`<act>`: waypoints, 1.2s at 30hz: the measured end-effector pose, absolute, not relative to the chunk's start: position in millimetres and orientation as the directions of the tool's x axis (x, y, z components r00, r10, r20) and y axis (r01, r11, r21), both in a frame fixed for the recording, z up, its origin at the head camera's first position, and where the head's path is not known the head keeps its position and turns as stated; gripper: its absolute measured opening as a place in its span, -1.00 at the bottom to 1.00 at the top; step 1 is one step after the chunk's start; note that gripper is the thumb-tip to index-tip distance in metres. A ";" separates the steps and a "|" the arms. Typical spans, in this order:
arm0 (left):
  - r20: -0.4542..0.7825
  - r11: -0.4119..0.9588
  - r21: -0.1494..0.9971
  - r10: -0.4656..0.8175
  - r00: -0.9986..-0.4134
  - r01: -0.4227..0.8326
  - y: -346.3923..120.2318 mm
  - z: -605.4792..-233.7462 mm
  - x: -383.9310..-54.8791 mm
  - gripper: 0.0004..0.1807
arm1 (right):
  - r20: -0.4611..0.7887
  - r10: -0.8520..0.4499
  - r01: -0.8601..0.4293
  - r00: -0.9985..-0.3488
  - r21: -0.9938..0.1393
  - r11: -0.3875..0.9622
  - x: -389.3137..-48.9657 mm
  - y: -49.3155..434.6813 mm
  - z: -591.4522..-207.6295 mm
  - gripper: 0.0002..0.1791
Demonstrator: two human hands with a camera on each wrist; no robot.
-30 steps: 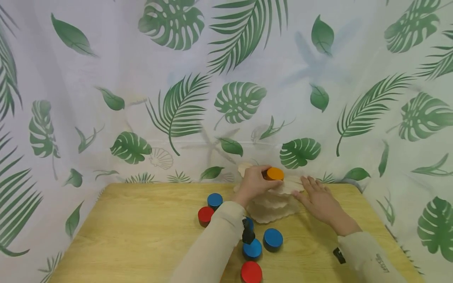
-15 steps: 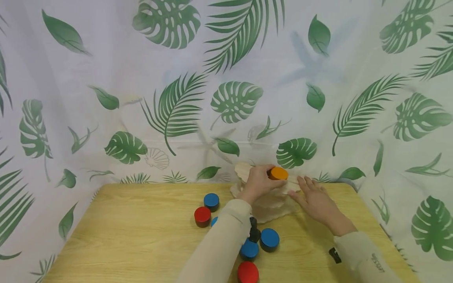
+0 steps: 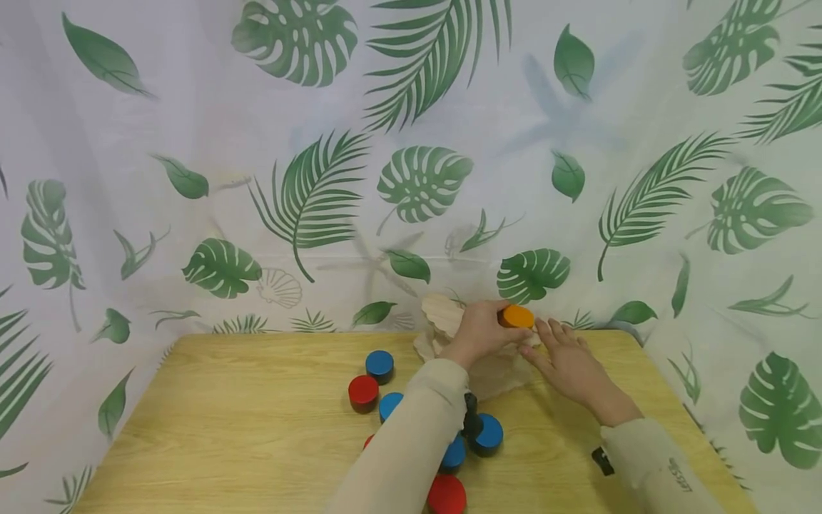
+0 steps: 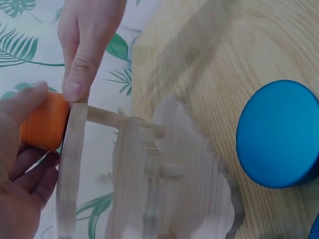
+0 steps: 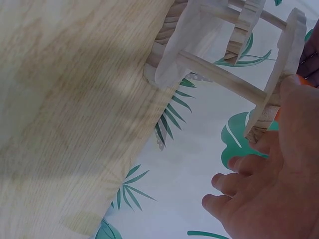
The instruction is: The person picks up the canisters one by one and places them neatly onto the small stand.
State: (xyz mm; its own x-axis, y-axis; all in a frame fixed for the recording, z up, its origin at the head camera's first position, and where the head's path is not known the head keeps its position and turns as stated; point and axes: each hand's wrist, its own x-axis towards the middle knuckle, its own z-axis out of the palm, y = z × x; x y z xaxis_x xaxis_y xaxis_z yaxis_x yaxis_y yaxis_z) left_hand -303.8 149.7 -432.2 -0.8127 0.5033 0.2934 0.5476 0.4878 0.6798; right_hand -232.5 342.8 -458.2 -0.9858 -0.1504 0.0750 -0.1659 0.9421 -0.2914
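My left hand (image 3: 483,330) grips a round orange tin (image 3: 517,316) between thumb and fingers. In the left wrist view the tin (image 4: 49,122) sits against the face of the top board of a tiered wooden stand (image 4: 172,199). The boards have wavy edges and are joined by round pegs (image 5: 224,79). My right hand (image 3: 574,364) touches the right end of that top board, its fingers extended. In the right wrist view its thumb and index fingertip meet the board's edge. Forearm and left hand cover part of the stand in the head view.
Several blue tins, including one at the back (image 3: 379,366) and one on the right (image 3: 486,434), stand left of and before the stand. Red tins (image 3: 363,393) stand among them; the left sleeve hides some. A leaf-print curtain (image 3: 411,214) hangs behind the table (image 3: 244,400).
My left hand has moved right along the top board with the orange tin, nearer to the right hand. The right hand stays at the board's end. The head view has shifted slightly.
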 end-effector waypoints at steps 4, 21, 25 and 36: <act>0.288 0.509 0.671 0.492 -0.821 0.540 150.4 -429.1 -303.1 -0.59 | 0.085 -0.152 -0.171 -0.985 -0.293 0.941 -232.8 341.9 -455.6 -0.08; 0.301 0.549 0.640 0.465 -0.833 0.538 153.1 -434.0 -302.1 -0.39 | 0.090 -0.151 -0.170 -0.984 -0.274 0.947 -232.4 338.9 -457.2 -0.08; 0.287 0.529 0.662 0.476 -0.832 0.531 150.4 -434.8 -302.1 -0.25 | 0.085 -0.148 -0.166 -0.985 -0.273 0.948 -232.0 339.8 -457.7 -0.07; 0.237 0.398 0.810 0.451 -0.861 0.431 126.1 -439.4 -307.9 -0.28 | 0.070 -0.143 -0.157 -0.987 -0.271 0.950 -230.5 340.4 -457.2 -0.05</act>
